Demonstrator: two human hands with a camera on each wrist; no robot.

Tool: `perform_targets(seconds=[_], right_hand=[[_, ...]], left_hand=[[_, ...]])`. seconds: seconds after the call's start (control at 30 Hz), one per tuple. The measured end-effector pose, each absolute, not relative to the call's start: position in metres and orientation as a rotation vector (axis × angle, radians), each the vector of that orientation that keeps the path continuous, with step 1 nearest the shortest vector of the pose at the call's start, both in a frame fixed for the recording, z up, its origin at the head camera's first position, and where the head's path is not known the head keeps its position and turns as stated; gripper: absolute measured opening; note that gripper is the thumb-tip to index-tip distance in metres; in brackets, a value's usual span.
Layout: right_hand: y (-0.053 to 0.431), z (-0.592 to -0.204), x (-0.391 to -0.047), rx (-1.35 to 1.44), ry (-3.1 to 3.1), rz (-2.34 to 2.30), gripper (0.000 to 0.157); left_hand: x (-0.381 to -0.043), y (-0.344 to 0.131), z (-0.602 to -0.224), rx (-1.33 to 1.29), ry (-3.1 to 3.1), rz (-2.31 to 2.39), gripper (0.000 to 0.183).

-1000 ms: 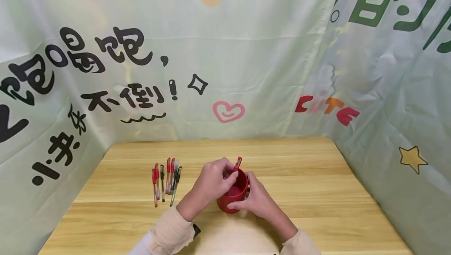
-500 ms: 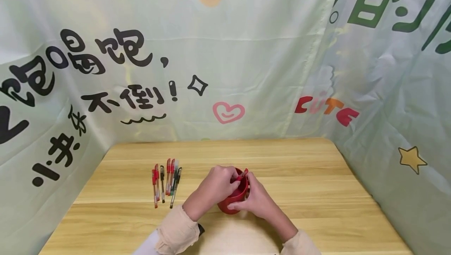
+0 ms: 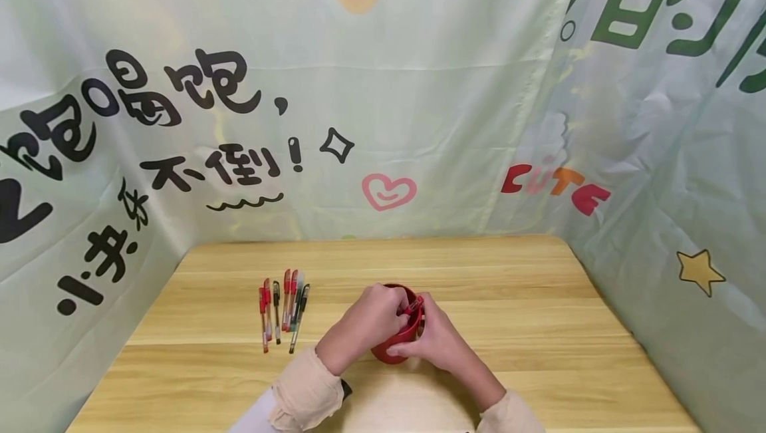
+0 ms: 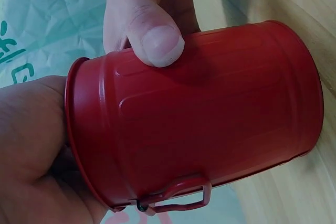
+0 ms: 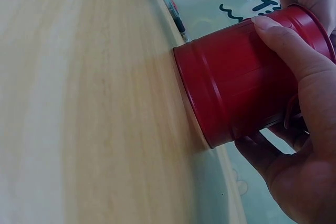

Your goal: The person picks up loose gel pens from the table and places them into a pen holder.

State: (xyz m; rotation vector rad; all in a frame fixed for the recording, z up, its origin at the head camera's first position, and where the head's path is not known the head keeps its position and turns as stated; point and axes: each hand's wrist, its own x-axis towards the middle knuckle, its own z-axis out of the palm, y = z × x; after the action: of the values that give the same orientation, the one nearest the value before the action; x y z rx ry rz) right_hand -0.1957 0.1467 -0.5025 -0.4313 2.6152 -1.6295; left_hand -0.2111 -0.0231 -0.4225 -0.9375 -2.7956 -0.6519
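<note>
A red metal bucket point(image 3: 391, 351) with a small wire handle point(image 4: 189, 195) on its side stands on the table. My right hand point(image 3: 439, 336) holds it from the right, thumb along the near wall and fingers round the far side. My left hand point(image 3: 371, 316) reaches over the rim, its fingers inside the mouth. Between its thumb and fingers it pinches a red-capped pen point(image 3: 414, 304), which slants with the cap toward the right rim. The pen's lower part is hidden in the bucket. In the left wrist view, the bucket wall covers the left fingertips.
On the wooden table point(image 3: 538, 326), left of the bucket, lie several pens with red and black caps, among them a black-capped pen point(image 3: 276, 313). A printed cloth point(image 3: 449, 120) hangs behind the table and along both sides.
My left hand has lowered and shifted slightly right, taking the pen deeper into the bucket. The pen's cap now sits near the right rim. My right hand has stayed on the bucket.
</note>
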Motion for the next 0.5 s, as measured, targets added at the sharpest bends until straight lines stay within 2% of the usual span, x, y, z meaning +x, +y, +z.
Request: perform_targets(seconds=[0.37, 0.5], right_hand=[[0.1484, -0.5012, -0.1966, -0.452, 2.615, -1.611, 0.086], [0.1480, -0.5011, -0.1966, -0.428, 2.592, -1.626, 0.087]], left_hand=[[-0.2099, -0.0216, -0.4209, -0.957, -2.813, -0.603, 0.024], [-0.2083, -0.0219, -0.4212, -0.978, -2.782, -0.604, 0.021]])
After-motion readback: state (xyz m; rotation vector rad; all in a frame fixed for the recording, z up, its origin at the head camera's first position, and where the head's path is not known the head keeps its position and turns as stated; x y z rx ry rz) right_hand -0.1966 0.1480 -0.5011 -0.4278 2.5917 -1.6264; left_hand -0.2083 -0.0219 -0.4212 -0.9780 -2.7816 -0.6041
